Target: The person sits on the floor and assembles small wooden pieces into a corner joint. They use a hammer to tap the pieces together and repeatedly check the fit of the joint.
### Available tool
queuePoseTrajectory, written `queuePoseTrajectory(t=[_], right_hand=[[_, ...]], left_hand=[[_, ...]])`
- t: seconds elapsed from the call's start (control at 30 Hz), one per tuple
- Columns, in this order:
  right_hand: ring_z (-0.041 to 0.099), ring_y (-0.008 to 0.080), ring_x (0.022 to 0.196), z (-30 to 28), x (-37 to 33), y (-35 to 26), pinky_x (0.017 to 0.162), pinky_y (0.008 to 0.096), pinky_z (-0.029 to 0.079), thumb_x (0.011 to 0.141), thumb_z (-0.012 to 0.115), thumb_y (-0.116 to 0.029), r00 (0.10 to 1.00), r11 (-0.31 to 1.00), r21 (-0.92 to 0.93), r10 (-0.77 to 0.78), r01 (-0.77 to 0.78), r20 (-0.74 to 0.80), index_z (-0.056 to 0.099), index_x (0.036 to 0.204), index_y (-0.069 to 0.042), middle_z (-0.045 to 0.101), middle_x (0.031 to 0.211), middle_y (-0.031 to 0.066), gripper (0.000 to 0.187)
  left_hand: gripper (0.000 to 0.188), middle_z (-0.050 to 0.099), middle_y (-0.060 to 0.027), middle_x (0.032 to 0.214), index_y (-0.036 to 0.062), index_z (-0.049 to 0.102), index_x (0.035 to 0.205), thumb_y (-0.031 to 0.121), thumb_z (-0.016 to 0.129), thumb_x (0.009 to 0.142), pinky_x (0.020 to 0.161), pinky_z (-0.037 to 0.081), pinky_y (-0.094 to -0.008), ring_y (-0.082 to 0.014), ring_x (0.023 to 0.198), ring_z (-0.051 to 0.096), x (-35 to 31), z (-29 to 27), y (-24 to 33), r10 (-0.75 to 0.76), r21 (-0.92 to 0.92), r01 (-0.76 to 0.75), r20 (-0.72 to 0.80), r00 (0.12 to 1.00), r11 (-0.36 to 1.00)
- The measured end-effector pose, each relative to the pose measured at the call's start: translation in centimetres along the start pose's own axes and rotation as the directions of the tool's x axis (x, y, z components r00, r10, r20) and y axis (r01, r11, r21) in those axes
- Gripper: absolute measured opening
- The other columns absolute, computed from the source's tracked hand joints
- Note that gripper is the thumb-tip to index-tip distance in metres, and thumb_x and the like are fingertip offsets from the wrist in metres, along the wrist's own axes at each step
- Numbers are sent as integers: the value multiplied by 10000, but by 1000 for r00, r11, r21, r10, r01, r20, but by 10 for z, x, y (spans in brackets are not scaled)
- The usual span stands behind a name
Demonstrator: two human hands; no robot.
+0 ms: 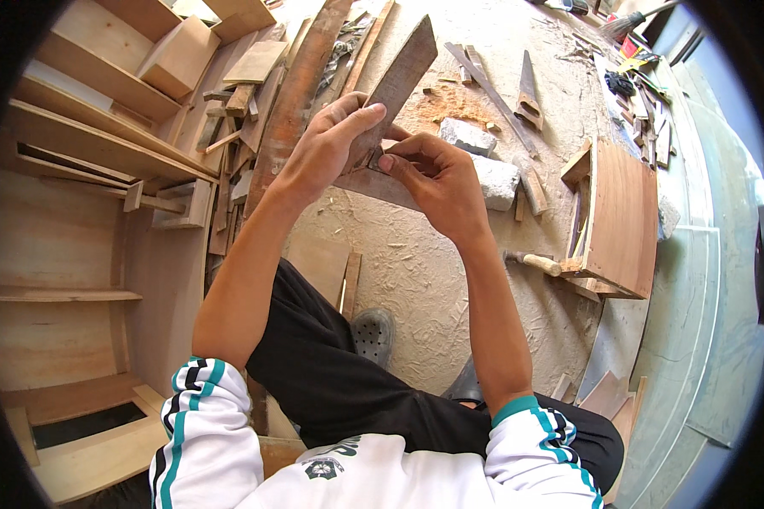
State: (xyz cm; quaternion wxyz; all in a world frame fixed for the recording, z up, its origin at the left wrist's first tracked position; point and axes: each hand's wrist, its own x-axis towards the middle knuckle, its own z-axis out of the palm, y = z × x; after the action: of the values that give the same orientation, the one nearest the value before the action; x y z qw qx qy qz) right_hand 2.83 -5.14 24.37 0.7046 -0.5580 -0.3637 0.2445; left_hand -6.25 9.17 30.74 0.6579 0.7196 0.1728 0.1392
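A weathered grey-brown wooden strip [406, 64] with a slanted end rises in front of me, and my left hand [335, 140] is closed around its lower part. A second wooden piece [380, 188] meets it at an angle at the bottom, running right behind my right wrist. My right hand [440, 178] pinches at this corner with thumb and forefinger. What lies between those fingertips is too small and hidden to make out. Right of my right forearm, a hammer [535, 262] with a wooden handle rests near a wooden box [620, 219].
Unfinished plywood cabinets [59, 229] fill the left side. Long planks [295, 102] and offcuts lie beside them. Pale blocks [494, 181], a handsaw [528, 93] and a long bar [492, 97] lie on the dusty floor. Glass panels [688, 280] stand at right.
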Motion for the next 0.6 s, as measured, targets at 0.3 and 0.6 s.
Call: queuePoseTrajectory(t=[0.3,0.6], right_hand=[[647,128,623,-2,-4,-11,590,294,502,861,749,-147,999,975,-222,-22,13,-38,728,906,7,715,734,134,162],[694,231,636,2,-2,-20,606,344,515,818,753,-168,998,917,-397,21,-41,-54,742,874,-10,714,762,176,168]], left_hand=[[339,624,-69,837,-6,589,1104,290,494,969,643,516,-251,-125,712,611,-4,11,-8,15,-156,-26,-66,998,988],[356,620,-87,803,-53,590,1146,246,483,986,621,499,-262,-143,684,598,-1,11,-17,-65,-362,21,-112,992,932]])
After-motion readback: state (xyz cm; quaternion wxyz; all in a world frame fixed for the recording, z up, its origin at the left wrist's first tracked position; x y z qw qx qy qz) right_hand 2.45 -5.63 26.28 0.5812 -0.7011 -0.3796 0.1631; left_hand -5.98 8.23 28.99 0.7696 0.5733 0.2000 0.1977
